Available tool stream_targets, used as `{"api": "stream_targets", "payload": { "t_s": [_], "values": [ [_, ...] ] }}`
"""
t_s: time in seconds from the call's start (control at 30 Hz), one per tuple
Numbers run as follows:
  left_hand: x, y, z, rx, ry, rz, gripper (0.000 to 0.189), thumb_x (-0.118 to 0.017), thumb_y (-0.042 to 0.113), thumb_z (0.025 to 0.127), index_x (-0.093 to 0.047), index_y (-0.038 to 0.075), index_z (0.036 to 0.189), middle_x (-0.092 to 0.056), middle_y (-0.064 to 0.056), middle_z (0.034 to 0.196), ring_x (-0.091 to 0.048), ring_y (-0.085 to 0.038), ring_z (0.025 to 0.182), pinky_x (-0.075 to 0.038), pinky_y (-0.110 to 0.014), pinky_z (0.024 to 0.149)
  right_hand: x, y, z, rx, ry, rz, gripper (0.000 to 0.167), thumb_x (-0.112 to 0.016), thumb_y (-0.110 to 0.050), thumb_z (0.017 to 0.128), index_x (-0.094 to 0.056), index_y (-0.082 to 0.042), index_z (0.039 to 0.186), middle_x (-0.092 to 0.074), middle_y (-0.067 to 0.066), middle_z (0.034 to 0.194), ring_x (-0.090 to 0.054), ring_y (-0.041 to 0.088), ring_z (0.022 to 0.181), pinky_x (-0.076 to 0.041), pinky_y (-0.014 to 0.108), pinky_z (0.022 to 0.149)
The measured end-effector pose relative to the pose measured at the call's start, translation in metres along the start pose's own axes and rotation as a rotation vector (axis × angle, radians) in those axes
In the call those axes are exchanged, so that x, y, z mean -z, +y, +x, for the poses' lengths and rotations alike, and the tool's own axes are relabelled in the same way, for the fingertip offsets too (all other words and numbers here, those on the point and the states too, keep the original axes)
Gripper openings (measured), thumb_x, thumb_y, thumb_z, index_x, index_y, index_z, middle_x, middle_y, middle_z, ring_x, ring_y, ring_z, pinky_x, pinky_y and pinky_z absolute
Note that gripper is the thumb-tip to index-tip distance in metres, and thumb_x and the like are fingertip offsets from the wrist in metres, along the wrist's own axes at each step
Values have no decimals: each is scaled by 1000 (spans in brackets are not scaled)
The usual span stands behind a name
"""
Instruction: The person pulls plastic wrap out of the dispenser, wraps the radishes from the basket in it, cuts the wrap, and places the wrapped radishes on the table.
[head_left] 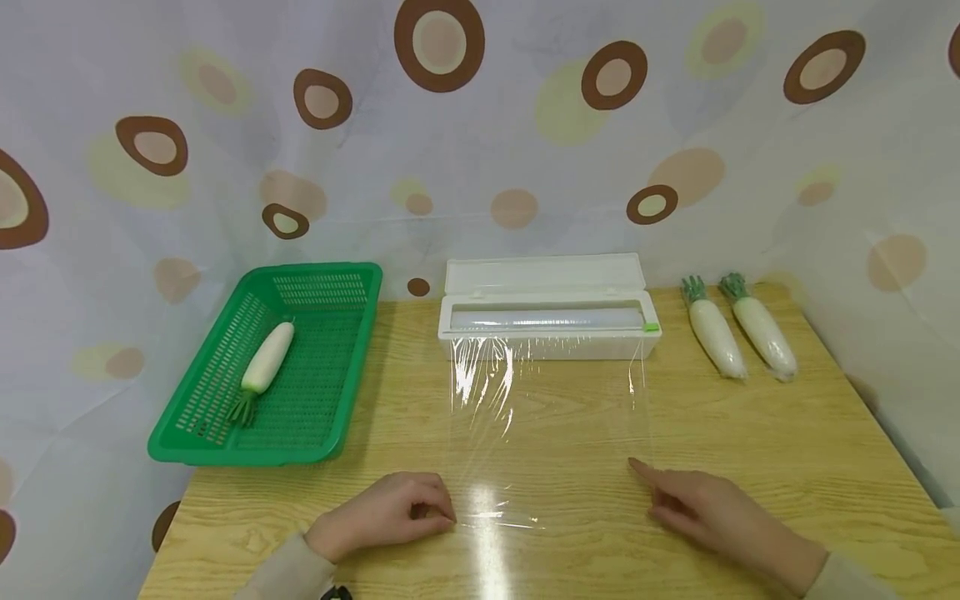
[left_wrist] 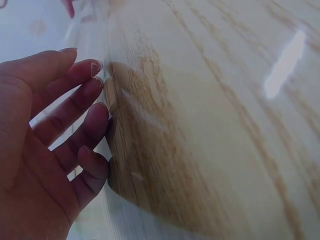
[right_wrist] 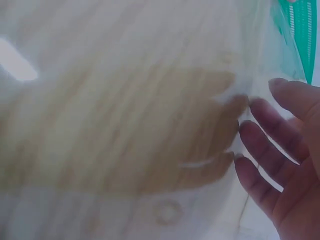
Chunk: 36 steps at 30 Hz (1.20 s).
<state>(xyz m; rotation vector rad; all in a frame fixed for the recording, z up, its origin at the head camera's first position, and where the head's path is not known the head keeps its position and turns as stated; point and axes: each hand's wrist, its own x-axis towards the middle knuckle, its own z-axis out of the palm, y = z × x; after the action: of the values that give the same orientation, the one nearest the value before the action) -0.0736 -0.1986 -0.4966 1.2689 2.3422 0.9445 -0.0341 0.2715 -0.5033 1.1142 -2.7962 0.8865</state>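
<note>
A clear sheet of plastic wrap point(head_left: 540, 433) runs from a white dispenser box point(head_left: 444, 328) down over the wooden table. Inside the box lies the roll point(head_left: 547, 319), under a raised lid point(head_left: 546, 273). My left hand point(head_left: 390, 512) is at the sheet's near left corner, fingers loosely bent. In the left wrist view its fingertips point(left_wrist: 100, 82) rest on the shiny surface, the thumb held apart. At the sheet's right edge is my right hand point(head_left: 705, 510), index finger extended. The right wrist view shows those fingertips point(right_wrist: 245, 127) touching the surface, thumb apart.
A green basket point(head_left: 352, 367) stands at the left with one white radish point(head_left: 268, 357) in it. Two radishes in clear wrap, one point(head_left: 716, 337) beside the other point(head_left: 767, 337), lie at the back right. A patterned curtain point(head_left: 480, 150) hangs behind the table.
</note>
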Motion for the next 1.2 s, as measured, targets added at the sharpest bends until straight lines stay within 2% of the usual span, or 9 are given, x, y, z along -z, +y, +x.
{"api": "stream_targets", "payload": {
  "t_s": [0.13, 0.43, 0.6, 0.73, 0.8, 0.87, 1.0, 1.1, 1.2],
  "values": [
    [-1, -1, -1, 1, 0, 10, 7, -74, 22, 100, -80, 21, 99, -65, 17, 94, -54, 0, 72, -47, -12, 66, -6, 0, -1, 7, 18, -70, 64, -83, -17, 90, -57, 0, 146, -50, -26, 88, -41, -11, 73, -42, 19, 60],
    [-1, 1, -1, 12, -7, 27, 9, -71, 24, 102, -79, 21, 101, -65, 17, 95, -52, 2, 72, -44, -10, 67, -6, 8, -7, 49, 18, -240, 56, -83, -33, 90, -69, 3, 131, -49, -17, 91, -32, -9, 72, -35, 17, 58],
    [-2, 3, -2, 59, -25, 70, 9, -70, 26, 102, -78, 22, 102, -64, 17, 97, -51, 4, 75, -45, -11, 70, -6, 10, -12, 25, -14, -219, 57, -80, -33, 92, -67, 1, 135, -46, -19, 94, -30, -9, 73, -34, 16, 59],
    [6, 9, -2, 87, -37, 47, 11, -68, 28, 103, -78, 22, 105, -66, 17, 99, -53, 5, 79, -48, -13, 73, -7, 11, -15, -3, -18, -184, 57, -79, -32, 93, -65, -1, 139, -44, -20, 94, -30, -10, 73, -34, 15, 59],
    [17, 14, 0, 78, -18, 9, 13, -67, 26, 104, -78, 19, 106, -68, 15, 99, -54, 5, 80, -50, -16, 72, -7, 11, -16, -6, -16, -181, 57, -79, -32, 93, -65, -2, 140, -44, -20, 94, -30, -10, 73, -34, 15, 58],
    [35, 22, 3, 67, 14, -35, 13, -67, 24, 103, -77, 17, 108, -70, 13, 101, -55, 4, 79, -51, -18, 70, -7, 11, -16, -1, -12, -185, 57, -79, -32, 93, -65, -2, 140, -44, -20, 94, -30, -10, 73, -34, 15, 58],
    [87, 35, 9, 45, 120, -29, 14, -67, 18, 103, -76, 14, 113, -72, 10, 100, -57, 1, 80, -51, -22, 65, -8, 10, -16, -8, -9, -189, 57, -79, -33, 93, -66, -3, 140, -43, -22, 93, -30, -10, 72, -34, 15, 59],
    [131, 33, 10, 118, 241, 22, 15, -67, 17, 103, -76, 14, 115, -72, 9, 100, -61, -5, 85, -52, -26, 69, -9, 9, -16, -24, -10, -192, 56, -79, -34, 94, -66, -6, 140, -42, -23, 92, -31, -10, 72, -34, 15, 60],
    [172, 15, 8, 277, 426, 67, 18, -67, 23, 104, -76, 13, 117, -74, 3, 104, -63, -12, 92, -52, -33, 76, -9, 9, -16, -31, -15, -198, 55, -78, -35, 94, -66, -7, 140, -42, -24, 92, -31, -10, 72, -34, 15, 60]
  ]
}}
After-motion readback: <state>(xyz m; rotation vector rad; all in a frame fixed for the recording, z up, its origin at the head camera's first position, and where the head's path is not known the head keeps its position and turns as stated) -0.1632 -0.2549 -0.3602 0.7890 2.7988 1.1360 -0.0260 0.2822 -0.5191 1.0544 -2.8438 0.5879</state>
